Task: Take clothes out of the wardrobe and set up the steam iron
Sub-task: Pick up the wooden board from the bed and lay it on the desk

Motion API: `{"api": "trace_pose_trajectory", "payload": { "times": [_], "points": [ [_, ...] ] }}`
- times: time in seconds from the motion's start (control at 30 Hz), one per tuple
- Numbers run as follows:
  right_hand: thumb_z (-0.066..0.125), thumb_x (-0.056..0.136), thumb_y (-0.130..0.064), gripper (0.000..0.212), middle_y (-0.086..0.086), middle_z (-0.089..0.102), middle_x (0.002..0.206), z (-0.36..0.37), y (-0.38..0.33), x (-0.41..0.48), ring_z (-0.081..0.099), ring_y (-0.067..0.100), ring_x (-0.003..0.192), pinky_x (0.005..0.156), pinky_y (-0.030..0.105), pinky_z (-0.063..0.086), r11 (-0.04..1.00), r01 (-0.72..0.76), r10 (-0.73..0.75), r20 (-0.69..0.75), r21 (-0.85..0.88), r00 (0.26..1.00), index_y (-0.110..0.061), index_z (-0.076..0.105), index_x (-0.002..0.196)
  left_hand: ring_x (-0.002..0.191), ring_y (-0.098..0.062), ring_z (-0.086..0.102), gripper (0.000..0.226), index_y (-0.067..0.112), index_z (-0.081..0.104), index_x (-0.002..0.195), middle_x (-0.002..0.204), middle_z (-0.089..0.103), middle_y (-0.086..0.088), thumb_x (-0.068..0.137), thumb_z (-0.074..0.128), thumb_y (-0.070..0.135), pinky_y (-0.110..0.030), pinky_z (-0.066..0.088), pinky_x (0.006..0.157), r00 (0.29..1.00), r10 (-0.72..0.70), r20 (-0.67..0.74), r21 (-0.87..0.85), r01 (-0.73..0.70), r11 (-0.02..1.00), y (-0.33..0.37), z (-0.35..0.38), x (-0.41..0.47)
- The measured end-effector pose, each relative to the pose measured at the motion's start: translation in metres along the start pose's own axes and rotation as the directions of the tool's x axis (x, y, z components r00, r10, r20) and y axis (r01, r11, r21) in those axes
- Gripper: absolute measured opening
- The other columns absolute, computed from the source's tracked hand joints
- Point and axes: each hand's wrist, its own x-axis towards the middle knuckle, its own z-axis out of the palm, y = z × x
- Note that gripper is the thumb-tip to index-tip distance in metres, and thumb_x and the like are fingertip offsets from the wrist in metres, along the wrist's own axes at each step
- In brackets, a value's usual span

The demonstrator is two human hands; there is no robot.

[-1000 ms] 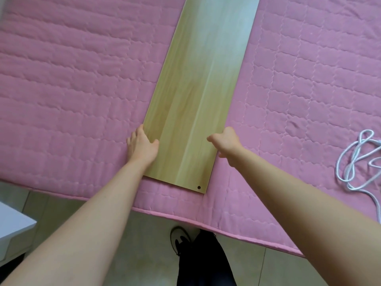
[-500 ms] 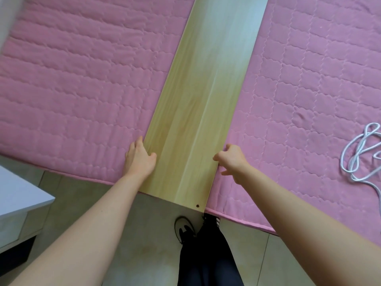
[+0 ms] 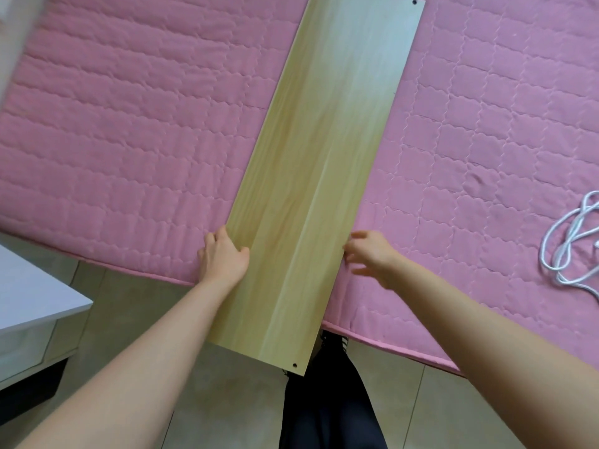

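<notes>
Thumb and fingers of the left hand point(image 3: 223, 257) clamp the left long edge of the wooden board point(image 3: 324, 157), the thumb lying flat on its top face and the fingers curled along the edge where it meets the bedcover. Straight across the board from that grip, the right hand point(image 3: 372, 254) hovers at the right long edge with its fingers loose and apart, holding nothing; it is blurred, and whether the fingertips touch the wood cannot be told. The board lies flat between the two hands and runs lengthwise away from the person. Beyond the grip, most of it rests on the pink quilted bedcover point(image 3: 129, 124), with a small dark hole point(image 3: 414, 1) at its far right corner. On the near side of the grip, the end juts past the bed's edge over the tiled floor point(image 3: 129, 319) and the person's dark trousers point(image 3: 327, 409), with another dark hole point(image 3: 294, 364) at the near right corner. Well to the right of the right hand, a loose white cord point(image 3: 567, 247) lies coiled on the bedcover. Left of the grip and nearer the person stands white furniture point(image 3: 32, 303) on the floor.
</notes>
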Motion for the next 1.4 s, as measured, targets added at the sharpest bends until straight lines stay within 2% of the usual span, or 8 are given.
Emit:
{"api": "trace_pose_trajectory", "payload": {
  "times": [0.07,0.23,0.4,0.6,0.93,1.1,1.2,1.4],
  "points": [
    [0.045,0.085,0.000,0.028,0.011,0.042,0.087,-0.014,-0.022,0.016,0.039,0.021,0.070,0.059,0.028,0.034,0.998,0.033,-0.031,-0.035,0.055,0.999,0.004,0.056,0.109,0.129,-0.044,0.034,0.066,0.006,0.027,0.144,0.142,0.034,-0.022,0.089,0.055,0.028,-0.044,0.026,0.108,1.000,-0.020,-0.009,-0.045,0.019,0.999,0.019,-0.002,0.013],
    [0.054,0.086,-0.009,0.012,0.012,0.047,0.092,-0.041,-0.069,0.044,0.047,0.024,0.079,0.067,0.034,0.048,0.992,0.080,-0.071,-0.089,0.097,0.994,-0.010,0.053,0.098,0.134,-0.039,0.029,0.070,0.008,0.025,0.147,0.146,0.033,-0.021,0.088,0.056,0.028,-0.040,0.019,0.113,0.991,0.110,-0.072,-0.089,-0.117,0.989,0.063,-0.012,0.049],
    [0.061,0.084,-0.016,0.047,0.012,0.052,0.121,-0.044,-0.080,0.052,0.057,0.031,0.104,0.069,0.041,0.050,0.992,0.061,-0.053,-0.077,0.111,0.996,-0.003,0.046,0.126,0.137,-0.036,0.026,0.074,0.014,0.019,0.150,0.150,0.030,-0.015,0.087,0.055,0.026,-0.039,0.019,0.114,0.985,0.153,-0.076,-0.148,-0.163,0.976,0.085,-0.020,0.065],
    [0.062,0.082,-0.017,0.049,0.015,0.048,0.121,-0.031,-0.073,0.039,0.056,0.032,0.107,0.067,0.045,0.054,0.994,0.055,-0.046,-0.095,0.093,0.994,-0.002,0.044,0.125,0.136,-0.037,0.027,0.073,0.012,0.022,0.149,0.148,0.032,-0.016,0.086,0.056,0.024,-0.039,0.020,0.113,0.984,0.162,-0.077,-0.110,-0.170,0.979,0.066,-0.019,0.059],
    [0.062,0.083,-0.022,0.047,0.017,0.054,0.117,0.039,0.007,-0.012,0.064,0.027,0.090,0.061,0.034,0.052,0.995,-0.099,0.098,0.064,0.009,0.993,-0.002,0.044,0.121,0.130,-0.042,0.034,0.079,0.027,0.012,0.152,0.142,0.030,-0.019,0.087,0.057,0.030,-0.045,0.028,0.111,0.999,-0.018,0.048,0.006,0.018,1.000,-0.032,-0.010,0.013],
    [0.058,0.086,-0.019,0.036,0.012,0.059,0.112,0.061,0.028,-0.034,0.066,0.028,0.085,0.078,0.042,0.053,0.988,-0.145,0.154,0.200,-0.060,0.968,-0.009,0.047,0.119,0.131,-0.043,0.037,0.079,0.028,0.014,0.151,0.145,0.026,-0.021,0.085,0.056,0.030,-0.045,0.033,0.109,0.987,-0.091,0.136,0.049,0.085,0.995,-0.068,-0.007,-0.001],
    [0.056,0.090,-0.017,0.033,0.012,0.060,0.101,0.061,0.027,-0.034,0.063,0.029,0.085,0.084,0.045,0.052,0.984,-0.170,0.178,0.226,-0.054,0.958,-0.005,0.046,0.120,0.132,-0.045,0.035,0.078,0.027,0.017,0.150,0.146,0.024,-0.022,0.084,0.058,0.029,-0.044,0.031,0.111,0.984,-0.114,0.136,-0.005,0.116,0.993,-0.067,-0.004,-0.002],
    [0.064,0.087,-0.023,0.057,0.026,0.050,0.125,0.066,0.016,-0.032,0.060,0.035,0.104,0.089,0.043,0.051,0.971,-0.229,0.237,0.190,-0.062,0.953,-0.003,0.036,0.133,0.123,-0.043,0.038,0.069,0.025,0.033,0.134,0.135,0.033,-0.025,0.074,0.067,0.025,-0.043,0.031,0.110,0.957,-0.247,0.150,-0.229,0.277,0.933,-0.053,-0.004,0.005]
  ]
}}
